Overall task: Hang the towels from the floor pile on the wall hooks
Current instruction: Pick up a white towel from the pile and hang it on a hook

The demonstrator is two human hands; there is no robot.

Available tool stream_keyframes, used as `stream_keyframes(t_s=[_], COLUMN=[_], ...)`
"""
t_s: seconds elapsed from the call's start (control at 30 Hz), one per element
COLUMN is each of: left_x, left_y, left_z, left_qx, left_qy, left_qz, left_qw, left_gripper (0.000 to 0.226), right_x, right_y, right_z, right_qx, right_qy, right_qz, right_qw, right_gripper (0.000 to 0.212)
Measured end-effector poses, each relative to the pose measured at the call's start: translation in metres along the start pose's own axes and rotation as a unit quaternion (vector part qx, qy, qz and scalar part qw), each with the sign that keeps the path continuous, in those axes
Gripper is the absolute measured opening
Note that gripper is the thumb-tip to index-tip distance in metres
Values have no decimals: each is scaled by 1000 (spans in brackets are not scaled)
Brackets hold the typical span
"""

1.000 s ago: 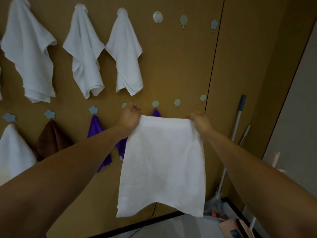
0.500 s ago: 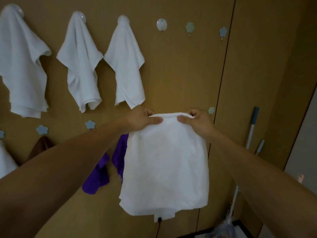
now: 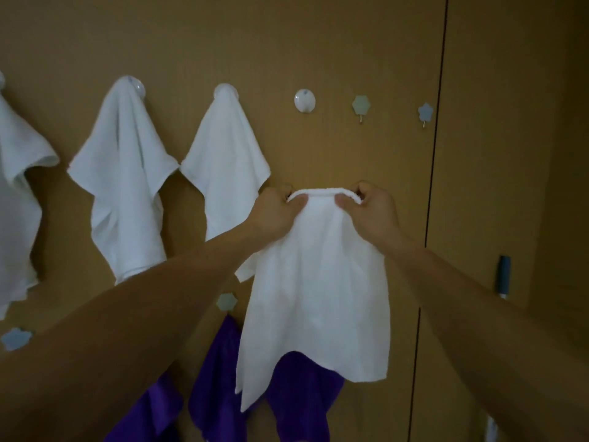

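Brown wood-grain wall panels [image 3: 350, 43] are carrying three hung white terry towels [image 3: 124, 186], one bare round hook [image 3: 305, 101] and two bare pale-blue hooks [image 3: 361, 105]. Your left hand [image 3: 277, 212] and right hand [image 3: 373, 212] are pinching the top edge of a fourth white towel [image 3: 315, 298], just below the round hook. Purple cloths [image 3: 296, 393], possibly three, are hanging underneath.

1. The brown panelled wall [image 3: 318, 43] carries two rows of hooks.
2. From nine to eleven o'clock, three towels hang on upper hooks: the leftmost white towel [image 3: 19, 193], cut by the frame edge, the middle white towel [image 3: 124, 186] and the right white towel [image 3: 226, 161].
3. At twelve to one o'clock a round hook [image 3: 305, 100], a hexagonal hook [image 3: 361, 105] and a flower hook [image 3: 425, 112] sit in a row.
4. At six to seven o'clock, purple towels [image 3: 220, 378], seemingly three, hang lower.
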State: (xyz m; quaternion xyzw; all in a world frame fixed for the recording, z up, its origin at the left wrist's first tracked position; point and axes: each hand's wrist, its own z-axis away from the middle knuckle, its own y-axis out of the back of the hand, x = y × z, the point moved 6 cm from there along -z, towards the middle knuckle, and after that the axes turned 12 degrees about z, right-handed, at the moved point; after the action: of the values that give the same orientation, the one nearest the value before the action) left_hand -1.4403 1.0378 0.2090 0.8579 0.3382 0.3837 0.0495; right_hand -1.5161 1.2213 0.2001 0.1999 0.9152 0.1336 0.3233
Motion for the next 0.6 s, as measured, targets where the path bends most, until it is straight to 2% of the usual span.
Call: stream_keyframes(t_s=[0.23, 0.4, 0.6], left_x=[12, 30, 44], left_y=[-14, -5, 22], left_z=[-75, -140, -205], left_qx=[66, 145, 221], left_qy=[-30, -58, -95], left_qz=[-10, -22, -86], left_qw=[997, 988, 967], left_gripper=[28, 30, 23], right_x=[12, 5, -25], right_y=[-10, -9, -10], right_z=[-79, -148, -221], right_qx=[62, 75, 95], right_qy=[-10, 33, 81], right_qz=[-51, -68, -66], right_qw=[997, 994, 990], right_gripper=[17, 23, 22])
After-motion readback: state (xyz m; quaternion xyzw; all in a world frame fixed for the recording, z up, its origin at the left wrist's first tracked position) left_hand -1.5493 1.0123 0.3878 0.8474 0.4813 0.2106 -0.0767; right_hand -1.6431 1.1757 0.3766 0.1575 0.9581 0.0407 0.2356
